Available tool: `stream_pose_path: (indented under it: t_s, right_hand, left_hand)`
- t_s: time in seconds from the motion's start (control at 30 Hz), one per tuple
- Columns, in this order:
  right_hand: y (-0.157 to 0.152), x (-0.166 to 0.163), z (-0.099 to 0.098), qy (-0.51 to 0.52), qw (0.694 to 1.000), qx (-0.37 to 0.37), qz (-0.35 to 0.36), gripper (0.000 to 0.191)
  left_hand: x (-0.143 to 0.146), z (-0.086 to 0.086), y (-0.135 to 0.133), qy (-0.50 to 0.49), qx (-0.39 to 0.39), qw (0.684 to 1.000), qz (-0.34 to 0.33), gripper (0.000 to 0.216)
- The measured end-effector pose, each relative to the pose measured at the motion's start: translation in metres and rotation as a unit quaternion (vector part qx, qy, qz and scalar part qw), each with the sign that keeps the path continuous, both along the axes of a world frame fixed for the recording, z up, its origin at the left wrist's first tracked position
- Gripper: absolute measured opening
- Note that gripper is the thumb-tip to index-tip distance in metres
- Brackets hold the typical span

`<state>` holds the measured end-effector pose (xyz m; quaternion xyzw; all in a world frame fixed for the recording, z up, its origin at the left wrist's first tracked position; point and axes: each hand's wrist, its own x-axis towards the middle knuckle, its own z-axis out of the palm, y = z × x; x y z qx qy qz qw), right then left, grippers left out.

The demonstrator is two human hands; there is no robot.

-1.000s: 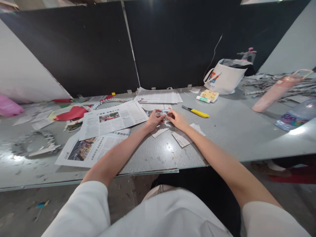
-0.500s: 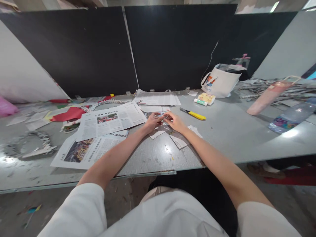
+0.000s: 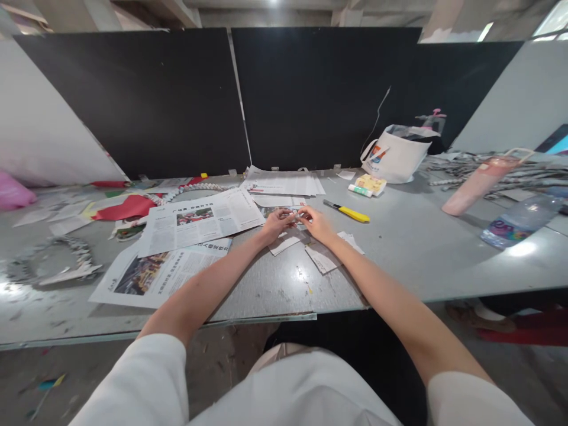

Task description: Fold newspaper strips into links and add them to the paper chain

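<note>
Both my hands meet over the middle of the grey table (image 3: 399, 260). My left hand (image 3: 277, 223) and my right hand (image 3: 314, 222) pinch a small folded piece of newspaper (image 3: 297, 215) between their fingertips. Cut paper slips (image 3: 322, 258) lie on the table just below my hands. Open newspaper sheets (image 3: 199, 222) lie to the left of my left hand, and a stack of newspaper (image 3: 284, 182) sits beyond my hands.
A yellow utility knife (image 3: 348, 211) lies right of my hands. A white tote bag (image 3: 394, 157), a glue stick and small box (image 3: 367, 186), a pink bottle (image 3: 477, 184) and a plastic water bottle (image 3: 517, 220) stand farther right. Red paper (image 3: 124, 207) and paper chains (image 3: 53, 263) lie left.
My hands stay together on the small paper piece, with only slight finger movement. The view has tilted up a little, so everything sits lower in the picture.
</note>
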<state>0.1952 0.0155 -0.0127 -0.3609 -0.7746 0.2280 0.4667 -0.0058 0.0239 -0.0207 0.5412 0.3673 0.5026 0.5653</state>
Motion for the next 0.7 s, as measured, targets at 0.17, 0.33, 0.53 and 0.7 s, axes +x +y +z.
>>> stream_pose_path:
  t_s: [0.17, 0.33, 0.53, 0.7]
  right_hand:
    - [-0.0006, -0.0023, 0.0004, 0.015, 0.999, -0.013, -0.029, 0.034]
    - [0.0000, -0.0021, 0.0019, 0.029, 0.998, -0.045, -0.046, 0.031]
    - [-0.0008, -0.0021, 0.0036, 0.046, 0.995, -0.074, -0.051, 0.030]
    - [-0.0055, -0.0040, 0.0072, 0.060, 0.995, -0.078, -0.035, 0.031]
  left_hand:
    - [0.0006, -0.0044, 0.0034, 0.004, 0.025, 0.999, 0.035, 0.055]
    - [0.0010, -0.0004, -0.0024, 0.011, 0.032, 0.999, 0.033, 0.053]
    - [0.0012, 0.0047, -0.0056, -0.010, 0.016, 1.000, 0.001, 0.051]
    - [-0.0012, 0.0048, -0.0047, -0.030, 0.004, 0.999, -0.023, 0.050]
